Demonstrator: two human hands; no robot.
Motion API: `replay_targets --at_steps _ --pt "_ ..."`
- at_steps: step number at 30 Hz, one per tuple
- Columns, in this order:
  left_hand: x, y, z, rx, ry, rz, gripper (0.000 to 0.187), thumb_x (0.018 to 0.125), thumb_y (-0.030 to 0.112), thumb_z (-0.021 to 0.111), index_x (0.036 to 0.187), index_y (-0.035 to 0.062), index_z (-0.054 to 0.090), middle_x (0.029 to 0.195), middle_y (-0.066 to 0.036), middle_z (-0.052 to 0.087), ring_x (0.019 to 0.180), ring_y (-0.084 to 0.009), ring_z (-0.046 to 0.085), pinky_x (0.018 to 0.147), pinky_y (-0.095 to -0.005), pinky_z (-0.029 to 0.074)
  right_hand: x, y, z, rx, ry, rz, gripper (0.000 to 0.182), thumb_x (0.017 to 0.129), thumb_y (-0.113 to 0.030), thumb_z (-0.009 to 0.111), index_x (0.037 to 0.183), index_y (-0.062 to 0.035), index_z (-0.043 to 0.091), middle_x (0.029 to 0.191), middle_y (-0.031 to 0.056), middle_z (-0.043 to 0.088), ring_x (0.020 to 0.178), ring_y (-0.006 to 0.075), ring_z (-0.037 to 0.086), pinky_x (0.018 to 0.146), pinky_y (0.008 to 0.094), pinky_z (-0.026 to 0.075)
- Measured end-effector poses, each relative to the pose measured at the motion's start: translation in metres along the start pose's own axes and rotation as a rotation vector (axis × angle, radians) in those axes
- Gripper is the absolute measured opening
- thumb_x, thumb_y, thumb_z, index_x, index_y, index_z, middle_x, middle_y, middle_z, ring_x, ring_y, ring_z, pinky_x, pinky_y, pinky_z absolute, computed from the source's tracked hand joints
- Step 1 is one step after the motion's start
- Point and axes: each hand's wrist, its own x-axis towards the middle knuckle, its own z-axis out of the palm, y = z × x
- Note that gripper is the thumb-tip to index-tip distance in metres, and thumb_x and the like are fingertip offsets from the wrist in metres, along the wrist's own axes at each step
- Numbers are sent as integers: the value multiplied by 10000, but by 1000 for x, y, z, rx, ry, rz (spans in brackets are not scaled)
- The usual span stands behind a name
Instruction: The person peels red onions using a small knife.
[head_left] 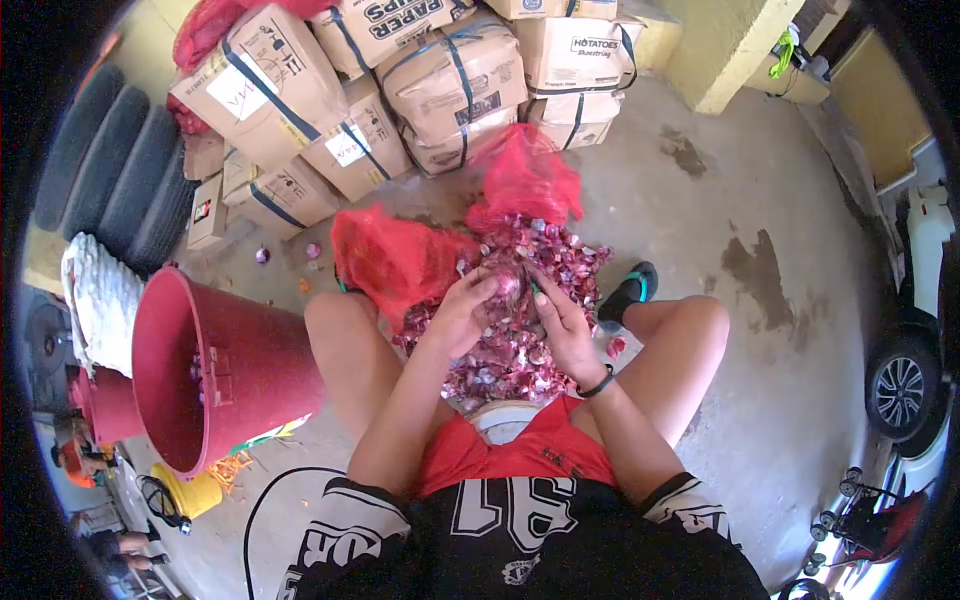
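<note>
My left hand [466, 312] is closed round a red onion [508, 288], held above the pile in front of me. My right hand [562, 328] grips what looks like a small knife [537, 288], its green handle only partly showing, close against the onion. Beneath both hands spreads a heap of purple onion skins [515, 360] between my legs. Beyond it lie a red mesh sack [395, 262] on the left and another mesh sack [530, 185] farther back.
A large red tub [255, 355] stands to my left, with onions inside. Strapped cardboard boxes [450, 75] are stacked ahead, beside several tyres [125, 170]. Loose onions [313, 250] lie on the concrete floor [650, 200]. A car wheel [900, 385] is at far right.
</note>
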Motion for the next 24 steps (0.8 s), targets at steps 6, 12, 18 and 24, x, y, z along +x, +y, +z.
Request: replay_targets --at_steps 6,12,18,24 --pt "-4 6 14 9 33 164 512 861 111 711 1307 83 462 1236 -66 587 1115 -216 590 964 -389 506 -4 0 13 -123 9 -74 507 999 -195 512 1452 -3 386 1066 200 645 945 218 612 894 339 475" --pt "-6 0 21 137 28 335 631 738 -79 754 1270 98 463 1206 -66 573 1115 -198 569 962 -363 501 -1 -11 20 -77 -29 52 564 987 -189 523 1482 -9 321 1086 221 645 936 220 642 891 341 481" --pt "-7 3 15 249 -1 409 652 710 -129 744 1254 96 463 1181 -62 561 1076 -175 572 874 -324 535 2 -19 15 -132 -64 -5 564 985 -188 526 1483 -17 324 1124 239 644 969 241 665 907 354 481" --pt "-11 7 12 229 4 356 578 747 -78 742 1228 91 470 1137 -67 592 941 -156 625 636 -261 564 2 -19 9 -208 -91 -76 518 985 -182 530 1459 -31 384 1007 199 655 918 227 641 845 341 493"
